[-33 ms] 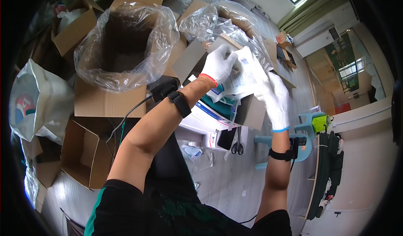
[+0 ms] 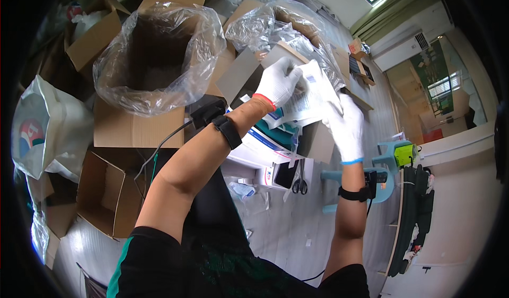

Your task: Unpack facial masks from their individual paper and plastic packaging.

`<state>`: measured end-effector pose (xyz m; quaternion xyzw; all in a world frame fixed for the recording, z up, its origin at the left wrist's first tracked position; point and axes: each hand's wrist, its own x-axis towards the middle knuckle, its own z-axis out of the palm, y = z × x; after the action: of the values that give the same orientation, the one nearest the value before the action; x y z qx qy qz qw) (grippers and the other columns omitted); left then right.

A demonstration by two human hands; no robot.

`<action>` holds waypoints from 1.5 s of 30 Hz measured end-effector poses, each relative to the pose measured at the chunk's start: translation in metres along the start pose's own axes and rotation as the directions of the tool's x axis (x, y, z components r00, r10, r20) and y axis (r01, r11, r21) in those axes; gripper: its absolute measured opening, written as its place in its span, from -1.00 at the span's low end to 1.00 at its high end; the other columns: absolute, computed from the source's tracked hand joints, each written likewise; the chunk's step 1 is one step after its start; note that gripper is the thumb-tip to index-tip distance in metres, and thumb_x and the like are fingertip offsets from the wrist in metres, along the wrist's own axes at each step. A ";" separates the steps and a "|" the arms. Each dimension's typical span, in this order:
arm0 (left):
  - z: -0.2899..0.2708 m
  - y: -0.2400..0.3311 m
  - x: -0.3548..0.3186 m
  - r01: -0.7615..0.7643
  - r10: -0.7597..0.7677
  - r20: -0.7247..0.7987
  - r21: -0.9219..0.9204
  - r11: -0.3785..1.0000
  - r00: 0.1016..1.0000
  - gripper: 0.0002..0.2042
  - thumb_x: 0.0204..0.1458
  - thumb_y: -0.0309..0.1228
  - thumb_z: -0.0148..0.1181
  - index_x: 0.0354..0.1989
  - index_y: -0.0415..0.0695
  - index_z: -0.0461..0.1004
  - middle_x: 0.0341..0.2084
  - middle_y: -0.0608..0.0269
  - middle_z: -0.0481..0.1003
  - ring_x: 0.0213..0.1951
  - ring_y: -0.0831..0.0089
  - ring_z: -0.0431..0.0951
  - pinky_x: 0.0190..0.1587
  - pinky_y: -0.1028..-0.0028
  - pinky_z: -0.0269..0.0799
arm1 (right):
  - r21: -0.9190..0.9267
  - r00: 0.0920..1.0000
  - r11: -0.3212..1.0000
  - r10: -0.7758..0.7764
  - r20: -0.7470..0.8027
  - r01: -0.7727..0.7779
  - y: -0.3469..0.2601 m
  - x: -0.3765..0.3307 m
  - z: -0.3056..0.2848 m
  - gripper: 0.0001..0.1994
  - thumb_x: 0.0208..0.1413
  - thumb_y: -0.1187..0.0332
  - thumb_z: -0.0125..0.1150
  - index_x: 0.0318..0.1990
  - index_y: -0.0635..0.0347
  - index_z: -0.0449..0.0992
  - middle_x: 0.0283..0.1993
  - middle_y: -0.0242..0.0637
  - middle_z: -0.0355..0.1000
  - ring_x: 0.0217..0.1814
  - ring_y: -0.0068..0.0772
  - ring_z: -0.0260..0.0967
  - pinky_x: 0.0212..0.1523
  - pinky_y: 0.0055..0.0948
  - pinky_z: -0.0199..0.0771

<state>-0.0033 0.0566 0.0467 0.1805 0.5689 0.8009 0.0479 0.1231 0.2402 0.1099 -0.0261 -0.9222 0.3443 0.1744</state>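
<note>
A white printed packet [image 2: 312, 94] is held up between my two white-gloved hands, above an open box. My left hand [image 2: 279, 81] pinches its left edge with closed fingers. At the packet's right edge, my right hand [image 2: 347, 128] has its fingers closed on it. The open box [image 2: 318, 141] beneath has raised grey-brown flaps, and teal-and-white packs [image 2: 275, 134] show inside it, partly covered by my left wrist and the packet.
Large cartons with clear plastic liners [image 2: 212, 33] stand at far left and far centre. Below the box are scissors [image 2: 300, 185] and a dark phone-like rectangle [image 2: 286, 175]. A blue stool [image 2: 384, 192] is at right; a white bag [image 2: 53, 128] and an open carton [image 2: 106, 192] are at left.
My right hand has shifted very slightly up and to the left at the packet's edge. My left hand has barely moved.
</note>
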 end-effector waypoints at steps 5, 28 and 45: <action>-0.022 0.010 -0.002 -0.067 0.066 -0.073 -0.012 0.998 0.995 -0.76 0.26 -0.37 0.23 0.00 -0.21 0.49 -0.33 0.03 0.64 -0.43 0.42 0.68 -0.34 0.45 0.63 | 0.315 0.978 0.948 0.104 -0.183 -0.042 0.025 0.012 -0.002 -0.86 0.24 0.59 0.09 -0.13 0.38 0.56 -0.43 -0.36 0.49 -0.54 -0.68 0.32 -0.55 -0.64 0.27; -0.055 -0.025 0.003 -0.066 0.002 -0.307 -0.198 0.978 0.952 -0.74 0.31 -0.34 0.23 0.00 -0.29 0.61 -0.23 0.26 0.66 -0.21 0.59 0.57 -0.09 0.49 0.51 | 0.820 0.907 0.568 0.309 -0.285 0.064 0.148 -0.031 -0.052 -0.58 0.39 0.33 0.16 0.27 0.41 0.38 -0.04 -0.05 0.54 -0.22 -0.36 0.55 -0.36 -0.38 0.56; 0.029 0.033 -0.067 -0.257 0.053 0.457 0.397 0.881 0.888 -0.29 0.00 0.01 0.48 0.24 -0.18 0.44 0.02 -0.08 0.59 0.05 0.01 0.62 0.14 0.25 0.52 | 0.884 0.957 -0.381 -0.205 0.204 -0.270 0.186 -0.016 0.002 -0.76 0.30 0.04 0.21 -0.20 -0.03 0.48 -0.40 -0.49 0.39 -0.47 -0.61 0.26 -0.48 -0.47 0.25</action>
<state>0.0736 0.0524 0.0695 0.4061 0.6955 0.5893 0.0646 0.1235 0.3781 -0.0163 0.1523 -0.2340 0.9599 -0.0268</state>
